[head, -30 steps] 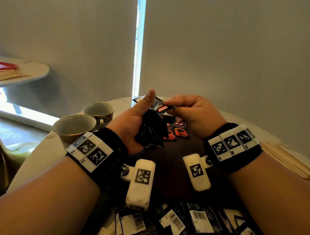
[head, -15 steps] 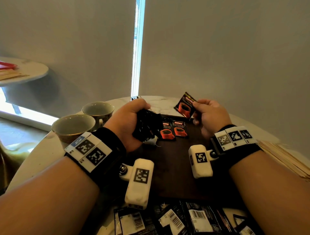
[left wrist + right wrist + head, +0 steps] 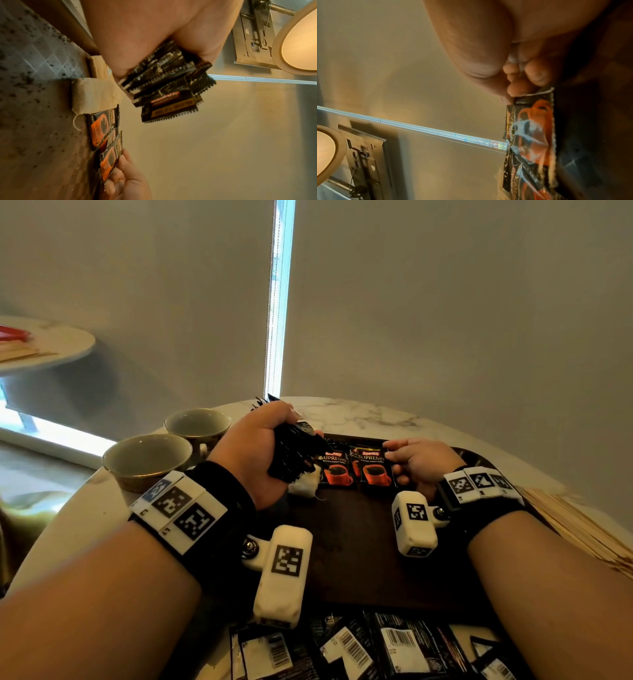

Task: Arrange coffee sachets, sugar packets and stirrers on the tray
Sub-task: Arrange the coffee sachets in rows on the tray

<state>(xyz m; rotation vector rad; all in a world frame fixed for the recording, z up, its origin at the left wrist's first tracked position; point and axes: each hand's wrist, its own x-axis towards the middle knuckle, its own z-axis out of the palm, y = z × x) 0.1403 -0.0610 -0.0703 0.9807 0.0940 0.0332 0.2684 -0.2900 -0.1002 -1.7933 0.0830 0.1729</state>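
You are laying coffee sachets (image 3: 371,470) in a row along the dark tray's (image 3: 359,546) far edge: your right hand (image 3: 419,462) pinches the newest one there, your left hand (image 3: 255,450) clenches the spare bundle (image 3: 291,455). Next, release it and draw another. The tray sits on a marble table (image 3: 359,414) before grey blinds.

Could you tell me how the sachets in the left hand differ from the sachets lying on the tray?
The held sachets are bunched in a stack gripped by the left hand above the tray; the tray sachets lie flat in a row. The held sachets show mostly black edges; the tray sachets face up, showing red cups. Both are black coffee sachets.
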